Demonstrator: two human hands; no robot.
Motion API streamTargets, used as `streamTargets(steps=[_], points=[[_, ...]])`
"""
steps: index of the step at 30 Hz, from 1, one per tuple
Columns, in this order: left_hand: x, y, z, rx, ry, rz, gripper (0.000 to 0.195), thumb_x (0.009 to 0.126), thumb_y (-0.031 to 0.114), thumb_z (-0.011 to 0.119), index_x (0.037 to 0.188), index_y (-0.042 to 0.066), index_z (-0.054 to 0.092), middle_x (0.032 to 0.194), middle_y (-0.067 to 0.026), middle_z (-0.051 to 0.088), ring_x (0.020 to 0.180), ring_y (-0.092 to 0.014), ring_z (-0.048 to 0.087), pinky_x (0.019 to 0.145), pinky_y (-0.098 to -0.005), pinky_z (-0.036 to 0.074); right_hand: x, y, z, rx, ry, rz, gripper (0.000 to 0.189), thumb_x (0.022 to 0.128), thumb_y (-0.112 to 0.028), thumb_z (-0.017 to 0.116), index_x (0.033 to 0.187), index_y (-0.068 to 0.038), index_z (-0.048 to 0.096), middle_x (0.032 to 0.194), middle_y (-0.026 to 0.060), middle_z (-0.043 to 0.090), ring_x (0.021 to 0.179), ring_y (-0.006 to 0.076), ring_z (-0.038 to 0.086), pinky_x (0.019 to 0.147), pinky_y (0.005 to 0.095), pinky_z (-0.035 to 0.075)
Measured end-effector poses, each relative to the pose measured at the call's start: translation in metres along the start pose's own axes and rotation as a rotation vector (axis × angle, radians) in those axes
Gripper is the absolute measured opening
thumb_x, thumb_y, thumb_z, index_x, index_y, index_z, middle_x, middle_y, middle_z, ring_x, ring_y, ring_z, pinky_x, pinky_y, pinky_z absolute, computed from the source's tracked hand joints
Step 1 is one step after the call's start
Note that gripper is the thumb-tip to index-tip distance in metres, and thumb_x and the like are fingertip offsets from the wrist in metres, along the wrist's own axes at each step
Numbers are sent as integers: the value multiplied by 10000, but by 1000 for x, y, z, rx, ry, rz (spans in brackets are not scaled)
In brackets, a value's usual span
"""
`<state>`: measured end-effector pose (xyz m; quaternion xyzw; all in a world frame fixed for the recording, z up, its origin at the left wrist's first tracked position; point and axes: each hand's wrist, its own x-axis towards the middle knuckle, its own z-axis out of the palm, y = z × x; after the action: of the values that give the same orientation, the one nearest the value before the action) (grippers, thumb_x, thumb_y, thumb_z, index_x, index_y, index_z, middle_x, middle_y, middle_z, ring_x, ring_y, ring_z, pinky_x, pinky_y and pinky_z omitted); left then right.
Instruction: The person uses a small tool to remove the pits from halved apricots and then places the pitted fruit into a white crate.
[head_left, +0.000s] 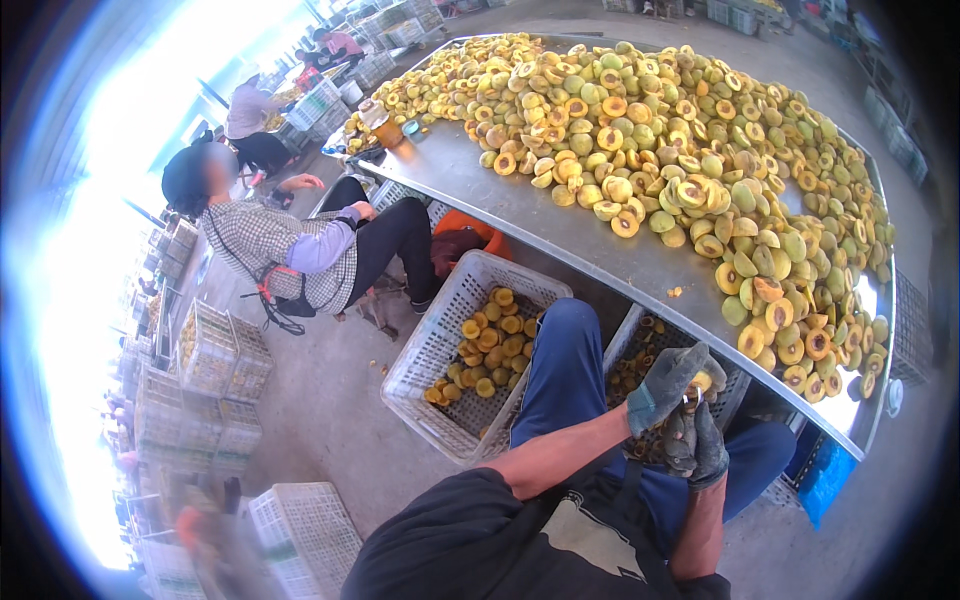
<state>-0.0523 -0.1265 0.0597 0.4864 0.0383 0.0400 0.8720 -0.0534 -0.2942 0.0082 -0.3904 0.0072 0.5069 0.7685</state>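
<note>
My left hand (670, 386), in a grey work glove, is closed around a yellow fruit half (700, 382). Just below it my right hand (696, 444), gloved too, grips a small metal tool (691, 400) whose bright tips touch the fruit; its exact kind cannot be told. Both hands are above a dark crate (624, 341) between my knees, which holds small brown and yellow pieces. A large heap of halved yellow-green fruits (615, 135), many with brown centres, covers much of the metal table (525, 195) in front of me.
A light plastic crate (420, 352) with fruit halves stands beside my knee. A seated person (300, 240) is at the left of the table. A jar with amber liquid (387, 132) stands on the table's left end. Stacked crates (307, 532) stand on the floor at the left.
</note>
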Motion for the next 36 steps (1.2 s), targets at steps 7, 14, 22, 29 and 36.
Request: streamTargets(steps=[7,14,22,29,36], points=[[11,-7,-1,90,24,-16,678,1069,493,423,710,-13,696,658,-114,665,567,-171,614,568,-290,503,7,8,5,-223,245,-107,560,1035,-611,387,856,-104,540,537,3,427,344,121,326,317,268,249],[18,-8,2,189,-30,-39,697,1071,485,415,670,-19,681,619,-108,648,552,-166,606,551,-298,496,-1,-5,1,32,-78,112,596,1015,-665,365,812,-130,530,514,-5,402,336,123,303,317,264,226],[21,-18,5,474,113,93,679,1069,454,408,649,-5,680,603,-84,649,539,-160,609,555,-289,491,16,20,-33,-27,76,17,533,1032,-621,383,878,-145,565,546,8,451,340,136,340,301,267,250],[13,-11,6,344,55,158,659,1080,406,425,625,-5,669,564,-81,643,513,-153,590,547,-310,490,7,4,-15,107,-75,84,500,1052,-573,388,962,-114,567,616,47,518,362,140,392,298,263,281],[19,5,1,338,-196,12,643,1063,415,408,634,19,677,600,-72,663,533,-163,611,519,-288,484,7,13,-20,317,-302,85,509,1066,-538,371,922,-87,557,573,69,493,348,149,375,297,279,280]])
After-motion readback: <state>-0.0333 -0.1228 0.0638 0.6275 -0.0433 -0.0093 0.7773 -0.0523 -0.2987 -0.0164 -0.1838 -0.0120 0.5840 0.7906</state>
